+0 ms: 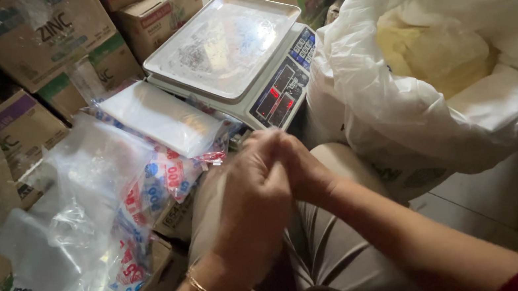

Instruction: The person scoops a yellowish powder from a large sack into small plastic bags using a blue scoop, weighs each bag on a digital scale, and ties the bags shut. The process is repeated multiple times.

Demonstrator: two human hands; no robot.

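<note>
1. We see a cramped storage corner: cardboard cartons [44,33] are stacked along the left and back, at least six of them in view, some taped and some partly hidden behind plastic.
2. One large white plastic sack [455,66] stands open at the right, its mouth folded back over a pale yellow, lumpy mass inside; we cannot tell what the stuff is.
3. A heap of clear plastic bags [82,222] with red and blue print spills over the cartons at lower left; they overlap too much for us to count.
4. One electronic scale [230,56] sits at the top centre between the cartons and the sack, with an empty steel pan and a lit red display facing us.
5. One flat stack of plain clear bags [159,118] lies just beside the scale, on top of the printed heap.
6. Two hands meet in front of the scale, above a knee in grey cloth. Our left hand [249,200], with one gold bangle [199,287] on the wrist, is curled over the right hand [302,166].
7. The fingers of both are pressed together at one point, but what they pinch is hidden; we cannot tell.
8. A pale tiled floor [472,197] shows below the sack.
</note>
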